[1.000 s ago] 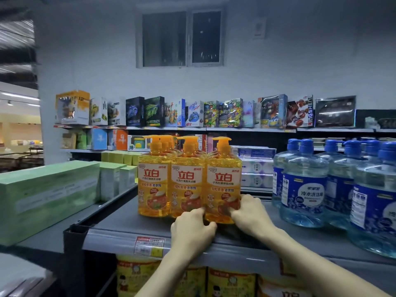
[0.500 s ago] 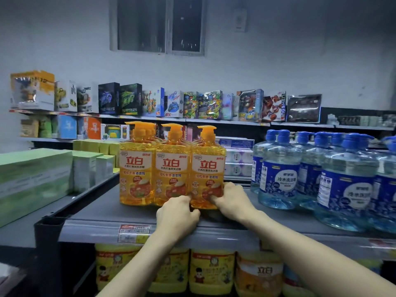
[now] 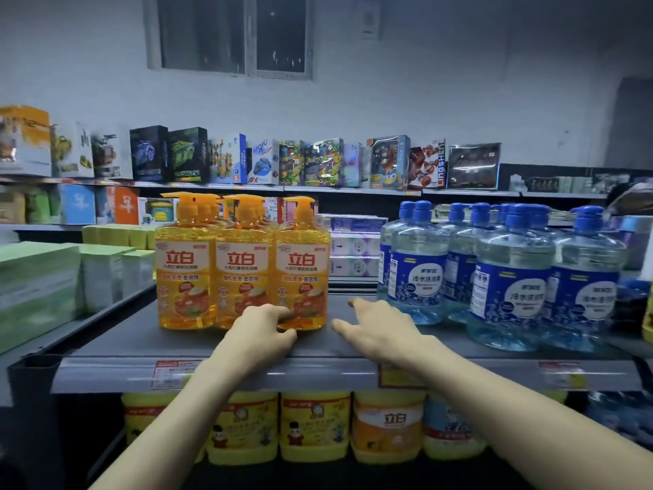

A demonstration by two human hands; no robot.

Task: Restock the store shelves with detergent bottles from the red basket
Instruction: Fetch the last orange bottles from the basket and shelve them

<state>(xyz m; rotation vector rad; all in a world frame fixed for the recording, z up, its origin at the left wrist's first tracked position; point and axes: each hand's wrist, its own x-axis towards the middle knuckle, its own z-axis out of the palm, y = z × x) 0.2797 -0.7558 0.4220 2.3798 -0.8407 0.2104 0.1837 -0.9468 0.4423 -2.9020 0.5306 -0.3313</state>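
Note:
Three orange detergent pump bottles stand side by side at the front of the grey shelf, with more rows behind. The rightmost front bottle has my left hand at its base, fingers curled against the bottom of it and the middle bottle. My right hand hovers over the bare shelf just right of the bottles, fingers spread and touching no bottle. The red basket is out of view.
Blue-capped clear bottles crowd the shelf's right part. Green boxes sit on the adjoining shelf at left. Yellow and orange tubs fill the shelf below. Toy boxes line the back wall shelf.
My right hand has let go of the rightmost orange bottle and drawn back to the right. My left hand stays at the bottles' base. The view has shifted right.

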